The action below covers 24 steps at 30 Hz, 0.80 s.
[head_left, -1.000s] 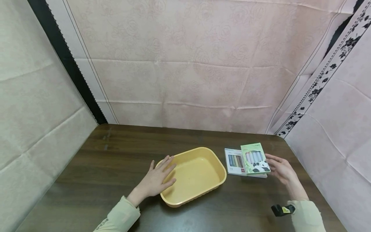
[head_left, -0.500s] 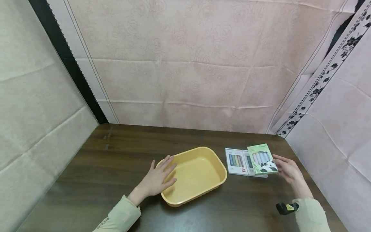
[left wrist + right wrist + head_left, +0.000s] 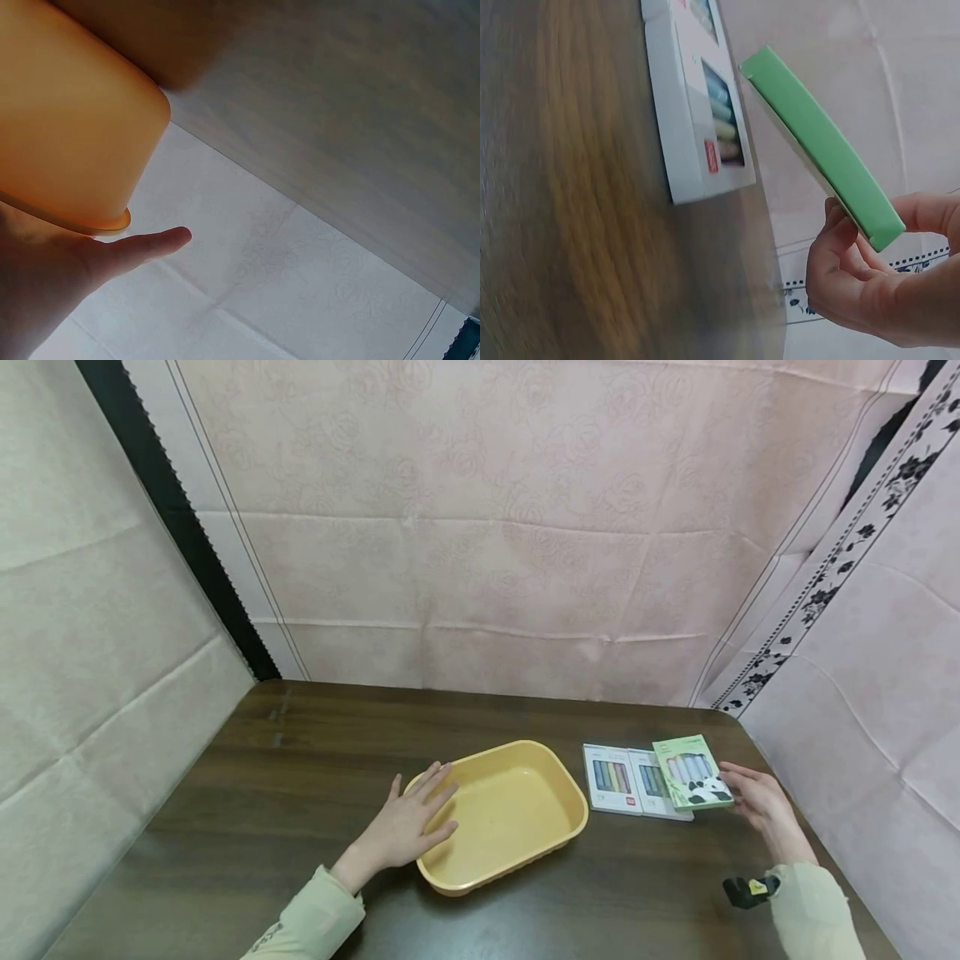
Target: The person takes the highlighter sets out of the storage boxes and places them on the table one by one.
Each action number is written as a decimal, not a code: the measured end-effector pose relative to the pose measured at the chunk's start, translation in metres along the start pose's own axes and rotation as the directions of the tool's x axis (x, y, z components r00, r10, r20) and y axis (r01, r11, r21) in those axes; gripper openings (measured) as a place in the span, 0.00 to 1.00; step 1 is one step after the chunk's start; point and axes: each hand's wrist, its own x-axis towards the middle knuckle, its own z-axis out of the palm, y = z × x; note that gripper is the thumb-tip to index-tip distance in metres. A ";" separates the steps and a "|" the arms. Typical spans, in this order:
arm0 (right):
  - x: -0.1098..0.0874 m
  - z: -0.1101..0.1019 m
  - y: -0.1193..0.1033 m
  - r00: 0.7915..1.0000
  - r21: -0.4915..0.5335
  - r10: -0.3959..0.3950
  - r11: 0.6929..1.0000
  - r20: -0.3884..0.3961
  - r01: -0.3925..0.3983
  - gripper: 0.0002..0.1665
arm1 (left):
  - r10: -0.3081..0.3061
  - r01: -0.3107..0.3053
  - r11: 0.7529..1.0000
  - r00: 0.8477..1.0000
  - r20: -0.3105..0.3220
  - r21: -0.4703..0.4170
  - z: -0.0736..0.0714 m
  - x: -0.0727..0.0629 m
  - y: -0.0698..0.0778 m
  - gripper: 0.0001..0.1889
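Observation:
My right hand (image 3: 761, 803) pinches a green box of thick pastel pens (image 3: 692, 772) with a panda on its front, thumb on one face and fingers on the other. In the right wrist view this green box (image 3: 821, 142) is tilted, and its far end is apart from the white boxes. Two white pen boxes with windows lie side by side on the table: the left one (image 3: 611, 779) shows fully, the right one (image 3: 649, 785) is partly covered by the green box. My left hand (image 3: 401, 825) rests with spread, straight fingers over the left rim of a yellow plastic basin (image 3: 517, 806).
The dark wooden table (image 3: 285, 810) carries the basin in the middle and the white boxes to its right. Pale patterned cloth (image 3: 480, 568) hangs behind the table and along both sides. A black strap device (image 3: 750, 891) sits at my right wrist.
My right hand has moved to the right with the green pen box, uncovering more of the right white box. The left hand and the basin have stayed in place.

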 end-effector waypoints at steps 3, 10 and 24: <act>0.002 -0.004 0.002 1.000 -0.015 0.008 1.000 -0.015 -0.008 0.37 | -0.003 0.003 1.000 1.000 0.001 0.000 0.000 0.000 0.000 0.30; 0.008 -0.012 0.007 0.998 -0.085 -0.002 0.996 -0.071 -0.004 0.38 | -0.005 0.005 1.000 1.000 -0.006 -0.006 0.000 0.000 0.001 0.30; 0.006 -0.018 0.010 0.985 -0.095 0.058 0.993 -0.160 -0.074 0.35 | 0.001 -0.001 1.000 1.000 -0.003 0.008 -0.001 0.000 0.001 0.30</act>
